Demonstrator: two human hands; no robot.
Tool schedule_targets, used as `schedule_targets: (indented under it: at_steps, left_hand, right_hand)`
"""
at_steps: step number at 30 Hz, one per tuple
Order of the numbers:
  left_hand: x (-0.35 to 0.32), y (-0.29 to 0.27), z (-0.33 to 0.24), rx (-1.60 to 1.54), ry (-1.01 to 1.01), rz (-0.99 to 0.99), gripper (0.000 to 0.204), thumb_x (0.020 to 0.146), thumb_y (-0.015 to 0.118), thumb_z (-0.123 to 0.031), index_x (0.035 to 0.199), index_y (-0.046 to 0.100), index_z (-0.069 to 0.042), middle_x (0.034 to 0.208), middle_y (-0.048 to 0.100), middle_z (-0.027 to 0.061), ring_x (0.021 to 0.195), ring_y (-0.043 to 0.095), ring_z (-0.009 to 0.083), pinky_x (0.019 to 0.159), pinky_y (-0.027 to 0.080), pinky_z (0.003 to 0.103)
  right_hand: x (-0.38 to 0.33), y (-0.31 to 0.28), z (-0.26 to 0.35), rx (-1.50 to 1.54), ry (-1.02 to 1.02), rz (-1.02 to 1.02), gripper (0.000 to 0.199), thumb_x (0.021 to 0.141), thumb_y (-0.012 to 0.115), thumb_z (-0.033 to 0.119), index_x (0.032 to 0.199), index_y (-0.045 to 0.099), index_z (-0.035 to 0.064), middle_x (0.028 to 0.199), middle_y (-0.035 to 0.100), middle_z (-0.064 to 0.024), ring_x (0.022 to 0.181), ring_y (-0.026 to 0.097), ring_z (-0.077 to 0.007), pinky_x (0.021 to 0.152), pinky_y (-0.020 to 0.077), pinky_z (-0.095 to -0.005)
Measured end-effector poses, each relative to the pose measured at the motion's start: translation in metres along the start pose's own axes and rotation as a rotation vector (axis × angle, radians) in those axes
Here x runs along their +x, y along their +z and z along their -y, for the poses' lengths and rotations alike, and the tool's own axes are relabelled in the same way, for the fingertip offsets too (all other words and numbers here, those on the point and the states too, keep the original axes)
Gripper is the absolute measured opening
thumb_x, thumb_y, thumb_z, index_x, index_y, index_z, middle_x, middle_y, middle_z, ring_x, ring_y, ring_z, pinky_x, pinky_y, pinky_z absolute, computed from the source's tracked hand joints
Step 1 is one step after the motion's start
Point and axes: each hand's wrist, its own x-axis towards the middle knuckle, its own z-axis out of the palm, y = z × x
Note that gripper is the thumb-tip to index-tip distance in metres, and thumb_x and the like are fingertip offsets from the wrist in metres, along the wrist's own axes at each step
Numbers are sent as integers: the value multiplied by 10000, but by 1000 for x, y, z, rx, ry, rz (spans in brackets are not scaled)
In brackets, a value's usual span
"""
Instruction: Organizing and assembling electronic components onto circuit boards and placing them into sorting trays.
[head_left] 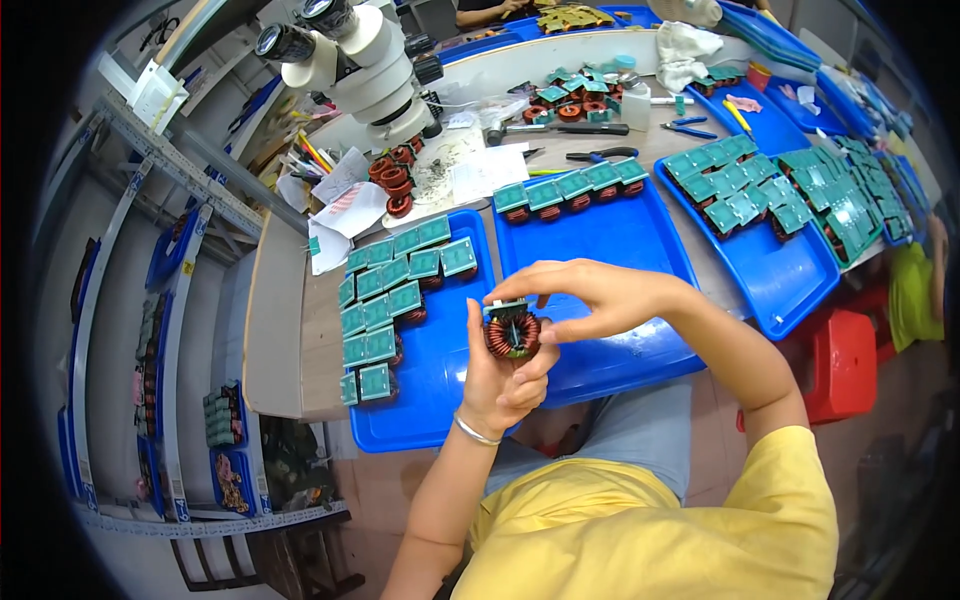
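A worker (660,550) before me wears a plain yellow short-sleeved top (580,515), pale blue-grey trousers (650,425) and a slim, silver-coloured bangle (476,430) around the left wrist (488,414), the hands (605,298) bare.

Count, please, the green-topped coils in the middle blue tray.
5, along the far edge of the tray: leftmost coil, second coil, middle coil, fourth coil, rightmost coil. The right hand and forearm cover part; others may be hidden.

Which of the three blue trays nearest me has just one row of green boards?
The middle tray, partly behind your right hand: its green boards form one row along the far edge; the left tray and right tray hold several.
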Motion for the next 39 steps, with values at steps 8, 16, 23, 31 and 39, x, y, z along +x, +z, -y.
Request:
schedule_targets:
  at_steps: [8,16,23,31,39]
  left_hand:
    - [3,-5,3,119,-210,172,987,589,179,-883,912,466,4,485,357,31,318,217,48,258,215,148]
    - [13,-3,12,285,-306,-25,1039,595,120,-877,893,521,34,635,508,77,391,366,80,253,225,153]
    - [14,-11,-41,1270,96,-388,433,851,512,-468,954,571,-52,672,558,40,505,517,95,404,368,191]
    - [12,-37,-111,2563,789,-774,496,599,777,-207,1036,568,-99,1231,402,144,1203,308,346,999,272,442]
    - [15,-56,-118,2350,870,-641,515,602,771,-187,1053,549,-77,1155,446,112,1188,350,325,1026,240,418]
  right_hand:
    - [-11,-13,13,149,-77,132,531,760,604,102,1265,442,109,1290,441,-92,1167,434,-256,877,418,-358]
    - [-37,-8,21,-38,-40,93,509,674,664,98,1158,513,48,1194,475,-121,1108,464,-295,926,388,-377]
    - [-64,-51,-8,-475,230,-220,460,643,674,82,1084,557,24,1059,549,-138,990,533,-290,866,433,-343]
    - [-83,-82,-80,-1018,469,-309,487,618,679,27,1086,548,37,1090,509,-132,1038,481,-301,896,398,-365]
    - [-85,-73,-75,-1042,508,-420,539,636,688,58,1142,509,103,1195,439,-101,1120,422,-293,947,335,-405]
